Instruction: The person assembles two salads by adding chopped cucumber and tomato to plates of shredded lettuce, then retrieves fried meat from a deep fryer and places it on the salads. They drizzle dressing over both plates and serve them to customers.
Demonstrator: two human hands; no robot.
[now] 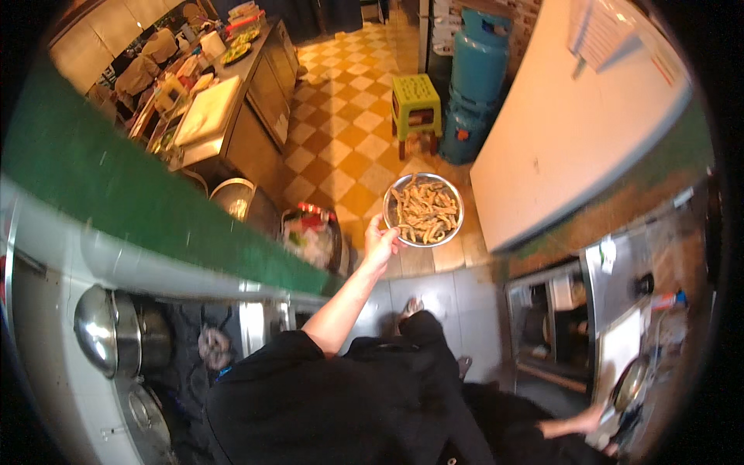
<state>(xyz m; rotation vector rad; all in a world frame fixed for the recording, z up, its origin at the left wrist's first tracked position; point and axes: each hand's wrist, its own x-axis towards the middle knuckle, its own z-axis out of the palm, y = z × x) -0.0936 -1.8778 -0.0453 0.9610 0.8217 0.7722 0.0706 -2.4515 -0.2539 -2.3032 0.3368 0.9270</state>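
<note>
My left hand [380, 246] reaches forward and grips the near left rim of a round metal bowl [390, 191], with the thumb over the edge. Golden-brown strips of fried food [425, 209] fill much of the bowl. I cannot make out what kind of food it is. Down at the lower right, my right hand [583, 422] hangs out to the side, close to a counter with a round pan [632, 381]. Its fingers are dim and smeared, so whether they hold anything does not show.
A green wall edge [139, 201] bends along my left, and a white door or panel [566, 116] stands to the right. Ahead on the checkered floor [341, 116] are a green stool [416, 105] and blue gas cylinders [477, 66]. Metal pots [108, 329] sit at the left.
</note>
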